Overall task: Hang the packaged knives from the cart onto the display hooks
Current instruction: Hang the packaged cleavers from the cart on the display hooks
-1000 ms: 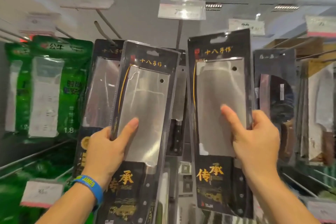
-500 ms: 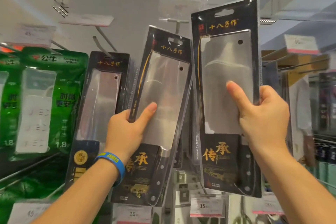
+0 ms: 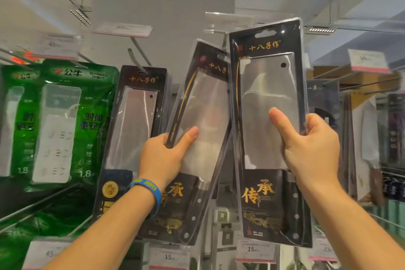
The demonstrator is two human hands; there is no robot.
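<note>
A: What is seen across the display, starting with the largest things?

B: A grey wall panel (image 3: 166,6) is seen at the far side, with wire display hooks (image 3: 140,52) projecting from it and clear price tag holders (image 3: 122,28) fixed at their tips. At the left, green packaged power strips (image 3: 65,120) are hung in a row. Just right of them, a hung packaged cleaver (image 3: 133,129) in a black card is carried on a hook. More packaged goods are hung at the far right, but they are too blurred to be told apart.

A: And the knives that are being handled?

B: Two are held up near the camera. The right packaged cleaver (image 3: 269,133) is held upright, with its hang slot near the top level with a clear tag holder; whether a hook is passed through the slot cannot be told. The left packaged cleaver (image 3: 197,138) is tilted, its top leaned to the right and tucked behind the edge of the right pack.

A: How are the hands placed?

B: The right hand (image 3: 311,151) is clenched on the right pack's right edge, the thumb pressed flat on the clear blister. The left hand (image 3: 162,158) is closed on the tilted pack's left edge in the same way. A blue wristband (image 3: 149,190) is worn on the left wrist. Price labels (image 3: 254,250) are seen below.
</note>
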